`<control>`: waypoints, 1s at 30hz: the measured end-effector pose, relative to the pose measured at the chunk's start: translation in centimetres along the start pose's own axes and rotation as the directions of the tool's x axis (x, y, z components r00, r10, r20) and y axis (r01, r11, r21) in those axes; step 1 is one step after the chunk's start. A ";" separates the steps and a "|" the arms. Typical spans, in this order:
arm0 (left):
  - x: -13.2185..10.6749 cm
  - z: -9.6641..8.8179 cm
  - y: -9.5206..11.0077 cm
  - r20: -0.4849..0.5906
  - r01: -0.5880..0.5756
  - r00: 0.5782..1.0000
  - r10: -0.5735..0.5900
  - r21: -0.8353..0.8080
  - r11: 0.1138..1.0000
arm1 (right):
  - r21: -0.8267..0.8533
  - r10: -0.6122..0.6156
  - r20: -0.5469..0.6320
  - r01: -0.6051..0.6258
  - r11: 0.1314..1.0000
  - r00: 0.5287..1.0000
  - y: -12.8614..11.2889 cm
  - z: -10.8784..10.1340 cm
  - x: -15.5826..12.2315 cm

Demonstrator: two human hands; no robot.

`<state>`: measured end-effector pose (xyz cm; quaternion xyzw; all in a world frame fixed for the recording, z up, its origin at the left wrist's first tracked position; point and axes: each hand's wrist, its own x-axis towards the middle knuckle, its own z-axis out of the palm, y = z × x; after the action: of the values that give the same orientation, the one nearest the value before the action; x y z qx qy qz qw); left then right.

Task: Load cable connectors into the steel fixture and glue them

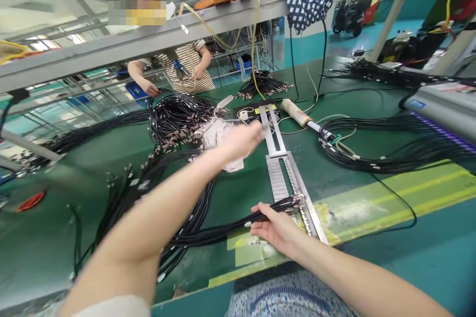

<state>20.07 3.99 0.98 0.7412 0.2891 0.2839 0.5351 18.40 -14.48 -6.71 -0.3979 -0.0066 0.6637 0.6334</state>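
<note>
My right hand [277, 230] is closed around a bundle of black cables [223, 232] near their ends. The copper-coloured cable ends [298, 200] lie over the slotted metal fixture [277, 178], a long jig with a row of narrow grooves. Motion blurs my left hand [243, 141], which is raised beside the fixture's far end. Its fingers are smeared, so whether they hold anything cannot be made out. Beneath and behind that hand lies a crumpled pale cloth or bag [234, 163].
A large heap of black cables [178, 114] sits at the back left. On the right are a soldering-iron-like tool with a wrapped handle [295, 113], more cables [372, 158] and a grey machine [442, 104]. A metal rail [223, 15] crosses overhead; a person in stripes [182, 69] stands beyond.
</note>
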 end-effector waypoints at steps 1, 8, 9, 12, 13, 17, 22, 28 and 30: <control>-0.7 1.0 -0.5 0.078 -0.023 0.997 0.017 0.086 0.996 | -0.005 0.026 0.007 -0.026 1.000 1.000 -0.2 -0.3 -0.5; -4.2 6.5 -4.0 0.419 -0.268 0.906 0.063 0.451 0.852 | -0.143 0.196 0.085 -0.183 0.973 0.977 -2.7 -1.4 -3.8; -4.3 6.3 -4.0 0.454 -0.302 0.888 0.070 0.462 0.834 | -0.189 0.227 0.092 -0.207 0.960 0.970 -3.2 -1.7 -4.1; -4.1 4.5 -3.9 0.560 -0.424 0.822 0.107 0.476 0.770 | -0.370 0.245 0.048 -0.211 0.905 0.968 -5.5 -3.3 -4.8; -3.9 3.6 -3.9 0.578 -0.450 0.809 0.106 0.493 0.745 | -0.446 0.207 0.013 -0.180 0.877 0.978 -6.6 -4.0 -5.0; -2.6 0.5 -5.1 0.594 -0.440 0.804 0.023 0.569 0.694 | -0.739 -0.168 -0.090 0.047 0.672 0.982 -11.5 -6.8 -5.3; -3.0 -0.3 -6.4 0.656 -0.424 0.754 -0.036 0.528 0.736 | -0.839 -0.391 0.036 0.241 0.488 0.920 -15.3 -7.7 -2.5; -2.9 0.1 -6.1 0.636 -0.306 0.761 -0.129 0.526 0.794 | -0.816 -0.492 0.147 0.387 0.430 0.858 -16.5 -6.1 4.1; -2.0 0.2 -6.1 0.624 -0.273 0.767 -0.148 0.528 0.804 | -0.811 -0.512 0.164 0.411 0.416 0.843 -17.1 -5.9 5.8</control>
<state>18.09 3.95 -5.16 0.9304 0.1372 -0.0705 0.3326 36.54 -9.12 -5.02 -0.6633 -0.3888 0.3584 0.5296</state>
